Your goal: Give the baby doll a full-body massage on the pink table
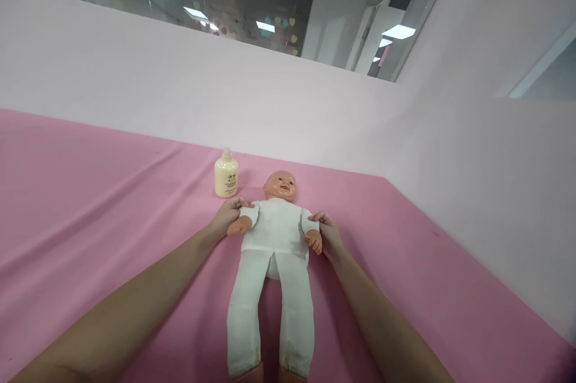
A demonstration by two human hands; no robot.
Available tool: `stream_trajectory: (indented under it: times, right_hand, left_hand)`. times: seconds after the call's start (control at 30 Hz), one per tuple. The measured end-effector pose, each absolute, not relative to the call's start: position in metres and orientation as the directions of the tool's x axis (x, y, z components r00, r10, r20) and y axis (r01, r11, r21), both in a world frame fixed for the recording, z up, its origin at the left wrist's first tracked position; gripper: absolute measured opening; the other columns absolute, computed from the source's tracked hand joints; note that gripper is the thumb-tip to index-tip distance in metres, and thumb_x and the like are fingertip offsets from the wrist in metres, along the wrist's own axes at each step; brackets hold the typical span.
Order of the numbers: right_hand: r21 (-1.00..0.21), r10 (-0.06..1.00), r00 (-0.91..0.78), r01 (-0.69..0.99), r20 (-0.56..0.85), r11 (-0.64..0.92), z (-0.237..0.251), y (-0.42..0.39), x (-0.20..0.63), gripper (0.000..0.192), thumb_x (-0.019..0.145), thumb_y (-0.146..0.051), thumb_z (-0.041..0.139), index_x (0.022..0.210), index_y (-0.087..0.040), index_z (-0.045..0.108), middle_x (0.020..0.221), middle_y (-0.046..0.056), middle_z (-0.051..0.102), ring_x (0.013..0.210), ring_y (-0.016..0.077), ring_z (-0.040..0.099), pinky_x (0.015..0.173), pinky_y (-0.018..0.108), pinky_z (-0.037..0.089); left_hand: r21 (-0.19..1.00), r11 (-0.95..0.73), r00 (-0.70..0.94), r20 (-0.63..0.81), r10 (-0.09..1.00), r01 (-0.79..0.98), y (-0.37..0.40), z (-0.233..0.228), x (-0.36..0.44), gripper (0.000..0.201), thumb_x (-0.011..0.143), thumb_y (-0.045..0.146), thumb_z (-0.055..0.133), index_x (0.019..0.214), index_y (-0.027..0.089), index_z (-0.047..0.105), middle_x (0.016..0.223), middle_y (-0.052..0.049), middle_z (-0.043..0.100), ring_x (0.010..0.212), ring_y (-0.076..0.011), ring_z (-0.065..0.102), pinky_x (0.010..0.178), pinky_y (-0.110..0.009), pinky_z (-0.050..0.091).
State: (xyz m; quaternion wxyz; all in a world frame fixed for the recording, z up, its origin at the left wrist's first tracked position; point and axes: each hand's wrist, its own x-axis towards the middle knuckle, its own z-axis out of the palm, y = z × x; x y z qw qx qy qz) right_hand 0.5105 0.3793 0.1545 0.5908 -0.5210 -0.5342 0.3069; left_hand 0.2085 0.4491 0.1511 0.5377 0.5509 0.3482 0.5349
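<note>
A baby doll (278, 228) with a white cloth body and plastic head, hands and feet lies face up on a pink surface, its head away from me. My left hand (230, 213) is closed on the doll's arm at the left of the view, fingers pinching the white sleeve. On the other side, my right hand (328, 233) grips the doll's other arm near the cuff, just above its plastic hand. Both doll arms are bent beside the body. The legs stretch toward me, and the feet are cut off by the bottom edge.
A cream-coloured pump bottle (226, 176) with dark print stands upright just beyond my left hand. The pink covering (112, 203) has long creases at the left. White walls (270, 101) border it at the back and right, with a window (252, 5) above.
</note>
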Motion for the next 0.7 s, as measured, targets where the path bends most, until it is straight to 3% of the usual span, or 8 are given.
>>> stream_trajectory:
  times: [0.17, 0.3, 0.4, 0.53, 0.7]
  right_hand:
    - [-0.969, 0.944, 0.219, 0.062, 0.247, 0.239, 0.159, 0.375, 0.506, 0.030, 0.073, -0.039, 0.062, 0.100, -0.025, 0.064, 0.109, 0.005, 0.073, 0.101, 0.0246, 0.068, 0.087, 0.040, 0.054]
    - [-0.972, 0.944, 0.237, 0.094, 0.231, 0.214, 0.160, 0.374, 0.505, 0.039, 0.079, -0.039, 0.056, 0.116, -0.025, 0.058, 0.123, 0.006, 0.068, 0.112, 0.0242, 0.064, 0.092, 0.040, 0.053]
    - [-0.958, 0.918, 0.286, 0.163, 0.275, 0.236, 0.162, 0.372, 0.505, 0.043, 0.080, -0.037, 0.055, 0.122, -0.025, 0.052, 0.122, 0.008, 0.065, 0.111, 0.0229, 0.063, 0.094, 0.040, 0.052]
    - [-0.893, 0.841, 0.332, 0.303, 0.428, 0.334, 0.167, 0.368, 0.503, 0.042, 0.079, -0.031, 0.057, 0.120, -0.026, 0.052, 0.129, 0.009, 0.058, 0.115, 0.0229, 0.059, 0.094, 0.041, 0.051]
    - [-0.872, 0.840, 0.299, 0.345, 0.453, 0.348, 0.168, 0.367, 0.501, 0.040, 0.083, -0.030, 0.054, 0.123, -0.026, 0.053, 0.129, 0.010, 0.057, 0.115, 0.0230, 0.057, 0.092, 0.041, 0.051]
  left_hand:
    - [0.956, -0.189, 0.255, 0.244, 0.936, -0.224, 0.448, 0.152, 0.209, 0.031, 0.067, 0.032, 0.072, 0.093, 0.019, 0.063, 0.099, -0.008, 0.073, 0.091, -0.0249, 0.069, 0.081, -0.039, 0.053]
    - [0.936, -0.351, 0.153, 0.345, 0.926, 0.013, 0.442, 0.157, 0.210, 0.034, 0.074, 0.032, 0.065, 0.105, 0.020, 0.060, 0.108, -0.007, 0.071, 0.103, -0.0256, 0.065, 0.094, -0.042, 0.050]
    - [0.875, -0.441, 0.094, 0.431, 0.898, 0.202, 0.435, 0.162, 0.211, 0.032, 0.077, 0.032, 0.061, 0.108, 0.023, 0.058, 0.116, -0.005, 0.068, 0.110, -0.0238, 0.061, 0.103, -0.042, 0.045]
    - [0.845, -0.471, 0.080, 0.467, 0.881, 0.254, 0.432, 0.164, 0.212, 0.033, 0.080, 0.031, 0.058, 0.112, 0.024, 0.056, 0.122, -0.006, 0.065, 0.110, -0.0231, 0.061, 0.103, -0.041, 0.045]
    - [0.833, -0.468, 0.077, 0.467, 0.881, 0.295, 0.437, 0.158, 0.210, 0.033, 0.082, 0.034, 0.057, 0.114, 0.025, 0.059, 0.129, -0.006, 0.061, 0.113, -0.0233, 0.059, 0.104, -0.040, 0.045]
